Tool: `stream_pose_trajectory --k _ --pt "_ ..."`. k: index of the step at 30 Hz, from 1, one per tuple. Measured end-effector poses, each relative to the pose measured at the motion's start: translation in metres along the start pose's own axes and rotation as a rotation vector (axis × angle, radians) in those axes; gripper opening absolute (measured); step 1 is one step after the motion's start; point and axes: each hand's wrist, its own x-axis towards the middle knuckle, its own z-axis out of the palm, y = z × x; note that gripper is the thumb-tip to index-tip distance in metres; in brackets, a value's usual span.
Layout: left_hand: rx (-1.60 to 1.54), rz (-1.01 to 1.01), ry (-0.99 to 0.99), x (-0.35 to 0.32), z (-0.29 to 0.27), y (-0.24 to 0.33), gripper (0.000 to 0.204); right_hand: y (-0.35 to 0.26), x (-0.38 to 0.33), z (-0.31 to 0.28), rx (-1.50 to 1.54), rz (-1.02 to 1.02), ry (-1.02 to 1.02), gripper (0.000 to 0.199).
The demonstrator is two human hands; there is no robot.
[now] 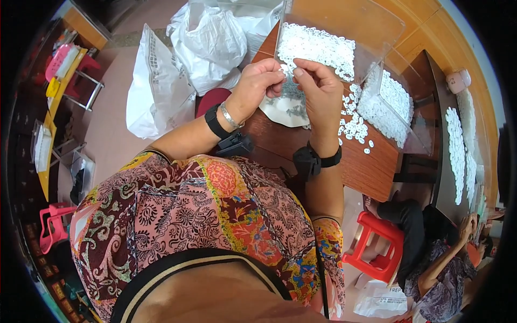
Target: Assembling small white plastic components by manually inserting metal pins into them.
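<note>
Above the brown table (371, 169) my two hands are close together, fingertips almost meeting. My left hand (259, 85) pinches a small white plastic piece (285, 69) between thumb and fingertips. On the other side of it, my right hand (321, 89) has thumb and forefinger drawn together; anything between them is too small to make out. Below the hands lies a pale round dish (283, 113) holding small greyish bits, partly covered by my fingers. Loose white oval pieces with small holes (355, 128) are scattered right of my right hand.
A clear bin (371, 24) full of white pieces stands beyond my hands, another clear box (401, 116) to its right. White sacks (159, 89) stand at the left. A red stool (375, 245) and another person (444, 274) are at the lower right, beside a dark table (439, 151).
</note>
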Motion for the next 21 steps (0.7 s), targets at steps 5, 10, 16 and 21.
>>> stream_pose_trajectory --k 5,10,16,21 --pt "-0.024 -0.02 0.012 -0.001 0.001 -0.004 0.015 0.003 -0.001 -0.001 -0.099 -0.028 -0.01 0.018" --pt "-0.032 -0.029 0.012 -0.001 0.002 -0.005 0.014 0.006 -0.004 0.002 -0.073 -0.014 -0.028 0.017" --pt "-0.056 -0.089 0.016 -0.001 0.003 -0.014 0.015 0.019 -0.008 -0.001 -0.088 -0.022 -0.019 0.018" --pt "-0.106 -0.116 -0.008 -0.002 0.003 -0.014 0.015 0.017 -0.011 -0.003 -0.133 -0.048 -0.054 0.019"
